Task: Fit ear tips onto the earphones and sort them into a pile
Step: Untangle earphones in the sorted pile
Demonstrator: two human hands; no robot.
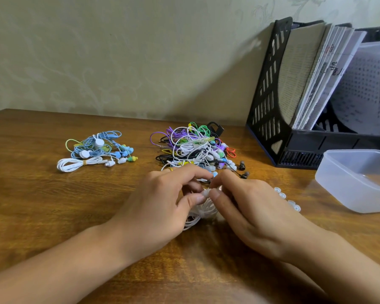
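a: which step did this plate record?

b: the fitting step, by my reading. the left hand (162, 200) and the right hand (246, 207) met over the wooden desk (42, 205), near its front edge, with a white earphone (204, 194) between them. the left thumb and fingers were curled round the bud end, while its coiled white cable (193, 218) lay under the palm.

a: and the right hand?

b: its thumb and forefinger pinched at the same bud; an ear tip was probably between them, though it was too small and too hidden to be sure.

a: where was the stock?

b: loose ear tips (287, 199) lay on the desk just beside the right hand, with a clear plastic tub (358, 181) beyond them. the unsorted tangle (198, 148) of mixed colours lay just behind the hands; a smaller finished pile (97, 150), blue and white, lay well apart to the left.

a: what did the next move call for?

b: seating the tip squarely on the nozzle, probably with a push and a slight twist. the second bud would likely need checking, then the set belonged on the left pile.
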